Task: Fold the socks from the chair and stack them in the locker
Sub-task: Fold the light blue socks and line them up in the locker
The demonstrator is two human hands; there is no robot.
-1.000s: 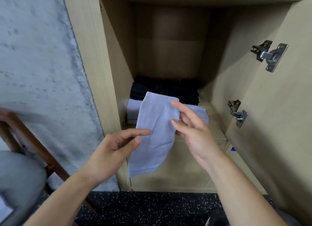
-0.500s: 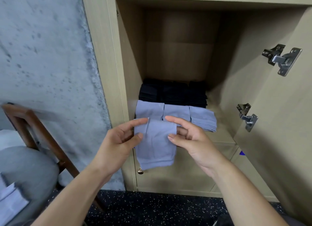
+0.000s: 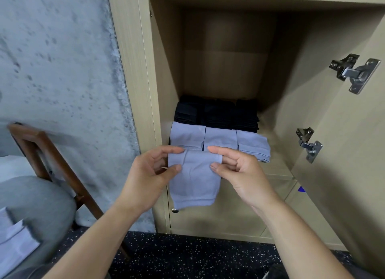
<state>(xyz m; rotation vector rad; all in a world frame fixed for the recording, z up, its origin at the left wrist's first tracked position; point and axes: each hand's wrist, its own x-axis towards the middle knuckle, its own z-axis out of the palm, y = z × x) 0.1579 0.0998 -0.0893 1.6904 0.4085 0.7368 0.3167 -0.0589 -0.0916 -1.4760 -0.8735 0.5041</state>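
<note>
Left hand (image 3: 145, 174): I see its grip pinching the folded blue sock (image 3: 194, 178) at its top left corner.
Right hand (image 3: 239, 172): pinches the top right corner.
Locker (image 3: 225, 70): blue stacks before black.

1. Both bare forearms reached up from the near edge toward the far side, converging toward the middle.
2. The left hand (image 3: 149, 174) was turned palm right, its forefinger extended on the far side and its thumb pressed on the near side, pinching the left top corner of a sock (image 3: 194, 180).
3. The right hand (image 3: 239, 170) mirrored it, thumb and forefinger pinching the right top corner, the other fingers curled behind.
</note>
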